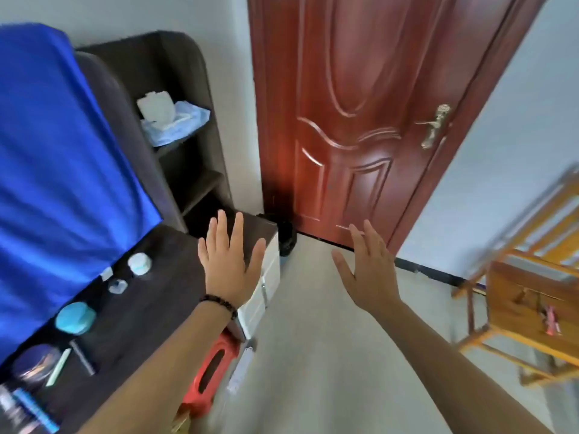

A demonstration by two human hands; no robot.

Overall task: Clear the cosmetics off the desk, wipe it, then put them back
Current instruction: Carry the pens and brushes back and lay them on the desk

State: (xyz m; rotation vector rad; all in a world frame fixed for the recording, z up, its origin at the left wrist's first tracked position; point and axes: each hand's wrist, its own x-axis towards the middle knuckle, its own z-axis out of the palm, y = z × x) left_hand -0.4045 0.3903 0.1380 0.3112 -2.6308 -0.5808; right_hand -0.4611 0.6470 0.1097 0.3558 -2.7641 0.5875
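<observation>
Two empty hands, fingers [222, 223] spread: the cosmetics [75, 317] (a row along the worktop's [150, 308] back edge) lie just left of the left hand [230, 261], well apart from the right hand [369, 270].

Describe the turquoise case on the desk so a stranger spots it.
Start at the big blue cloth on the left, above the dark desk. Along the cloth's lower edge, the case lies between a dark tin and a small clear jar. It alone is turquoise, flat and round.
</observation>
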